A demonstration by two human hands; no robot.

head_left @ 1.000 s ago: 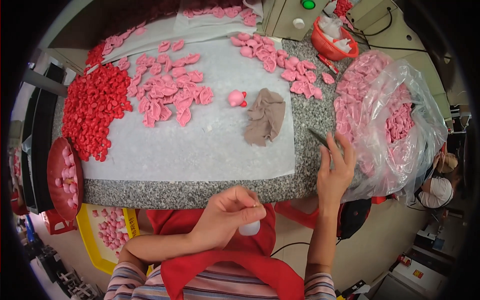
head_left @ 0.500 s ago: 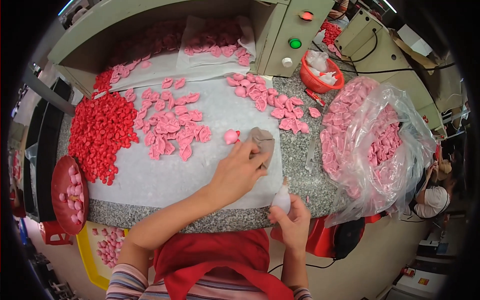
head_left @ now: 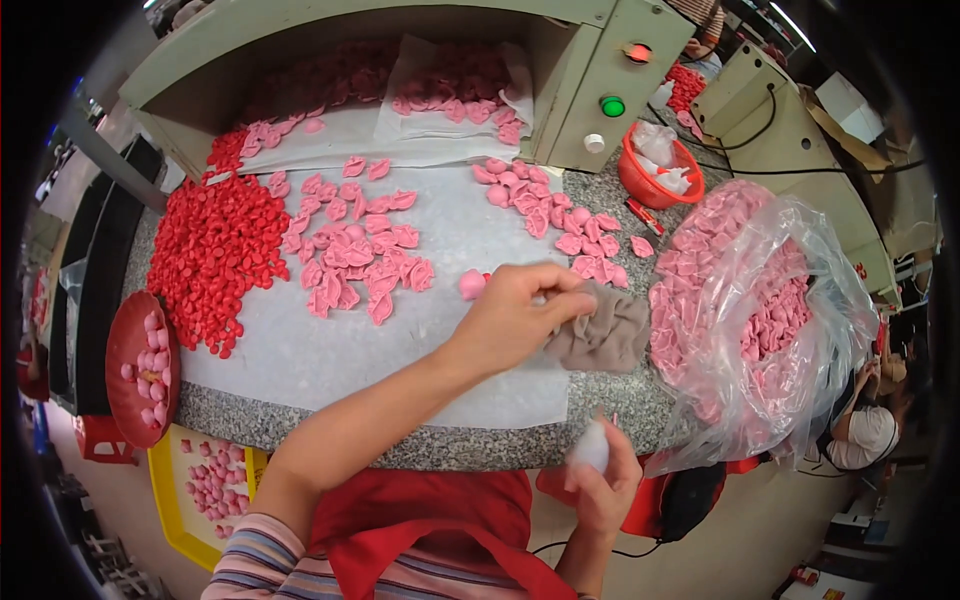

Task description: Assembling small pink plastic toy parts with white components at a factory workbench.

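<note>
Plainly, the person's left grip is closed on the upper left edge of the cloth, thumb and fingers pinching it; the cloth lies crumpled across the right edge of the white sheet and the bare granite counter. The right grip, low at the counter's front edge, is wrapped round a small white bottle, its nozzle pointing up; the two hands are well apart. A pink ball with a red bit sits on the sheet, just beside the left grip; farther left lie loose pink pieces, then a heap of red pieces; more pink pieces lie beyond the cloth, near a red basket. A clear bag of pink pieces stands right of the cloth; at far left are a red dish of pink balls and, below the counter, a yellow tray.
</note>
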